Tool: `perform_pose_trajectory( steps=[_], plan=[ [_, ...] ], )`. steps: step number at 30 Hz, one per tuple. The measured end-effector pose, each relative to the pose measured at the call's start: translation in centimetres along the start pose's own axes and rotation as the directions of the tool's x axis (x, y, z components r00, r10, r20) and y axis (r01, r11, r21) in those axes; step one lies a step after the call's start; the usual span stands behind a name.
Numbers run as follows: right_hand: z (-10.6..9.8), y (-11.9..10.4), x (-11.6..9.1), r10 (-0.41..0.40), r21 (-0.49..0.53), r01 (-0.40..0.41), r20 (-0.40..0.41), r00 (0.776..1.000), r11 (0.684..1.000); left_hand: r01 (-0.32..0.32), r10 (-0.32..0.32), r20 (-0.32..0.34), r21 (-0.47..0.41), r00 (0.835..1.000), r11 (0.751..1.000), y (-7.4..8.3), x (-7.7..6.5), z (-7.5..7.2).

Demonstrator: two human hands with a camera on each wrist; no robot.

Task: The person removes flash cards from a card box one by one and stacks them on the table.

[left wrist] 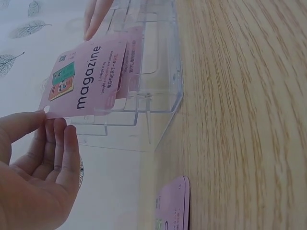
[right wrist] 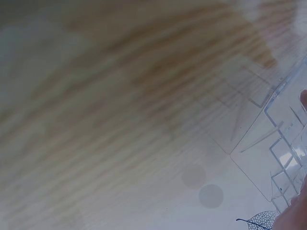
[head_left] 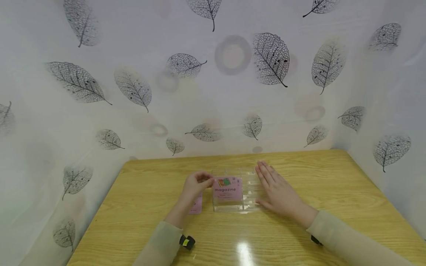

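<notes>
My left hand (head_left: 194, 187) pinches the left corner of a pink word card (head_left: 228, 194) printed "magazine", thumb on one side and fingertips behind. The card stands in the left part of a clear plastic card rack (head_left: 227, 208) with stepped compartments. In the left wrist view, another pink card (left wrist: 132, 67) shows behind the magazine card. My right hand (head_left: 279, 192) lies against the rack's right side with its fingers straight. Only a bit of that hand's fingers (right wrist: 290, 218) appears at the edge of the right wrist view.
A small stack of pink cards (head_left: 195, 207) lies on the wooden table (head_left: 133, 221) left of the rack, partly hidden by my left wrist. A leaf-printed curtain (head_left: 216, 99) hangs behind the table and along its sides.
</notes>
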State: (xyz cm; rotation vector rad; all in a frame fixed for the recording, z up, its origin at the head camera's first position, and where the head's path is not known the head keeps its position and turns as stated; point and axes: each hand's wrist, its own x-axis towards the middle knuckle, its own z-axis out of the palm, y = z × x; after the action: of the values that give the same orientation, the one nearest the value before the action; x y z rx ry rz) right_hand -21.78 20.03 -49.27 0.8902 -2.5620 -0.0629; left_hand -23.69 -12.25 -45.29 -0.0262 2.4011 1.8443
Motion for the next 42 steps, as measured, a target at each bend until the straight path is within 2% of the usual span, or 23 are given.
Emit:
perform_pose_trajectory(
  steps=[5, 15, 23, 34, 42],
  plan=[
    [0.0, 0.0, 0.0, -0.002, -0.003, 0.002, -0.009, 1.000, 1.000, 0.005, -0.005, -0.005, -0.007, 1.000, 1.000, 0.0, -0.1, -0.2],
    [-0.4, -0.1, 0.2, 0.020, -0.013, -0.019, 0.080, 0.997, 1.000, -0.011, 0.011, -0.008, -0.019, 1.000, 1.000, 0.4, -0.4, -0.3],
    [-0.1, -0.1, 0.0, 0.003, -0.029, -0.002, 0.032, 0.999, 1.000, -0.043, 0.045, 0.012, -0.093, 0.999, 0.995, 0.7, -0.6, -0.4],
    [-0.1, -0.1, 0.0, 0.003, -0.028, -0.002, 0.028, 1.000, 1.000, -0.025, 0.025, 0.001, -0.061, 1.000, 0.998, 1.2, -0.7, -0.5],
    [-0.1, -0.1, 0.0, -0.001, -0.031, 0.002, 0.026, 1.000, 1.000, -0.043, 0.043, -0.005, -0.061, 0.999, 0.997, 1.5, -0.8, -0.7]
  ],
)
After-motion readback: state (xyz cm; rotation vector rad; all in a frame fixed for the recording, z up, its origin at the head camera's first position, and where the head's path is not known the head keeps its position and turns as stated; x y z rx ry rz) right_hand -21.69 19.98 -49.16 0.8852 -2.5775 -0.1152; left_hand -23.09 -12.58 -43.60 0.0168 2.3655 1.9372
